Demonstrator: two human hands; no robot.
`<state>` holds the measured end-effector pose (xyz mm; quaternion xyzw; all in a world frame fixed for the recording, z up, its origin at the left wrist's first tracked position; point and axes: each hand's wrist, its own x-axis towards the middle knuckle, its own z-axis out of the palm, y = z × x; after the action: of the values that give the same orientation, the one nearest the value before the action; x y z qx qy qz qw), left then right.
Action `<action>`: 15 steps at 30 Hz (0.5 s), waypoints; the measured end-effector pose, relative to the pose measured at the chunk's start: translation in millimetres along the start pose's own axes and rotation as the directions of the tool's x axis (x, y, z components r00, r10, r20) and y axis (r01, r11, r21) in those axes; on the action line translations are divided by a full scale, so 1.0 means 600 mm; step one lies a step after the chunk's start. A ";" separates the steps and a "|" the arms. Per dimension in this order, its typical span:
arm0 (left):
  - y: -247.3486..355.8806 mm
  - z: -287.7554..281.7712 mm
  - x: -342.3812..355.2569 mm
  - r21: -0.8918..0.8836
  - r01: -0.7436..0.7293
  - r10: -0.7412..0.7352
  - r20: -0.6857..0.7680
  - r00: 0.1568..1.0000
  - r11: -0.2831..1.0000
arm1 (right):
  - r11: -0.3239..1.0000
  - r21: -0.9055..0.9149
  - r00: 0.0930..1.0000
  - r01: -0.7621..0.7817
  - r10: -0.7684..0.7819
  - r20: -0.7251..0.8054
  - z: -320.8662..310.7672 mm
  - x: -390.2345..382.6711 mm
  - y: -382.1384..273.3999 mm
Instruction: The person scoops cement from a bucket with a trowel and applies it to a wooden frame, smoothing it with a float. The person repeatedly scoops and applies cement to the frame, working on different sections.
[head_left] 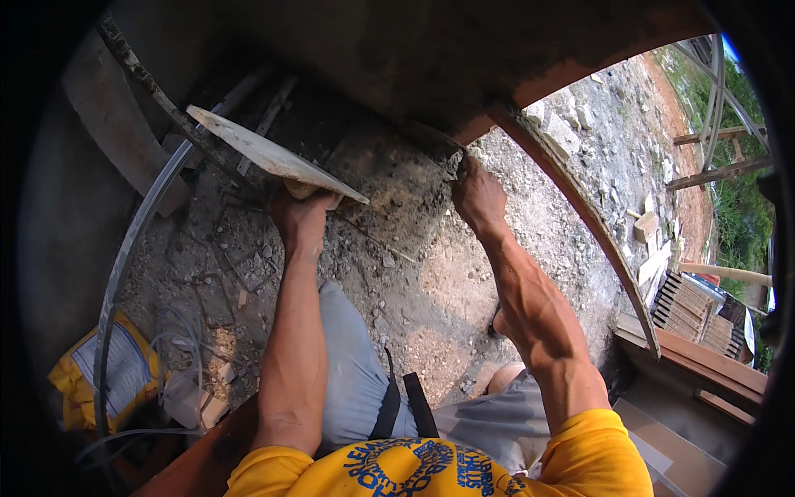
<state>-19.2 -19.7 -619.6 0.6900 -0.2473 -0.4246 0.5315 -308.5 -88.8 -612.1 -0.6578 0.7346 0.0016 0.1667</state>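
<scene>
— What can't you make out here?

— The tool in the right hand (478, 197). The fist is closed on something whose tip (453, 162) meets the dark wall at the foot of the opening, but the fingers hide the handle and the shadow swallows the rest; I cannot tell what kind of tool it is. The wall itself is nearly black toward the top.

— And the left hand (300, 205)?

— Clamped from below on a flat pale board (269, 155), held tilted above the rubble floor (397, 273), its far corner pointing up-left. The thumb and fingers are mostly hidden under the board's near edge.

— What lies around?

— A grey curved pipe (132, 240) sweeps along the floor's left edge, with a rusty bar (166, 103) crossing behind the board. Loose white cable (178, 331) coils near the lower-left corner. On the right, a curved wooden frame (592, 224) borders the opening, with stony ground (613, 141) beyond it and a stack of ribbed tiles (687, 306) outside.

— Any packaging?

— A yellow sack (83, 389) with a pale printed panel sits at the lower-left corner, partly cut off by the dark rim.
</scene>
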 end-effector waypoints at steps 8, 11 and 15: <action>-0.018 -0.013 0.011 0.015 -0.064 0.065 -0.059 0.996 0.998 | 0.961 0.264 0.994 0.077 -0.053 -0.096 0.015 -0.055 0.018; -0.015 -0.015 0.016 -0.138 0.086 -0.089 -0.012 0.996 0.987 | 0.979 0.203 1.000 0.008 -0.003 -0.024 0.048 -0.070 0.040; -0.008 -0.009 0.006 -0.127 0.023 -0.029 -0.047 0.998 0.992 | 0.989 0.150 1.000 -0.014 0.010 0.027 0.090 -0.036 0.037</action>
<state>-13.3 -18.2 -624.8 0.6683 -0.1978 -0.4294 0.5743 -315.2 -53.2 -662.4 -0.6388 0.7343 -0.0440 0.2253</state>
